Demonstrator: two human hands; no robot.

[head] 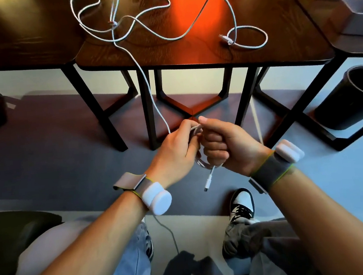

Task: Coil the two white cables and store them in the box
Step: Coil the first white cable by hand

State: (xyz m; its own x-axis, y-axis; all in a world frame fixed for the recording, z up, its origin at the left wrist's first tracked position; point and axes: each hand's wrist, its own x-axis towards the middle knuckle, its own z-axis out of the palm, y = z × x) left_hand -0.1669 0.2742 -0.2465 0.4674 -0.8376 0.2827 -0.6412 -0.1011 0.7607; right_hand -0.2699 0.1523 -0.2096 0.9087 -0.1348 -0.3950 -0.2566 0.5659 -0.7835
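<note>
White cable (150, 89): partly coiled, loops gripped between left hand (172, 146) and right hand (226, 142), both curled round it, below the table (275, 21) edge. Connector (208, 182) dangles beneath. Second white cable (210, 15) lies loose on the tabletop; box (357, 15) far right.

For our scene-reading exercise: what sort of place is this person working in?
Probably an office or meeting room: wooden tables set side by side, and a black waste bin on the floor.

table (191, 56) | white cables (225, 39) sprawled loose | right table (342, 44): grey box (358, 17)
</note>
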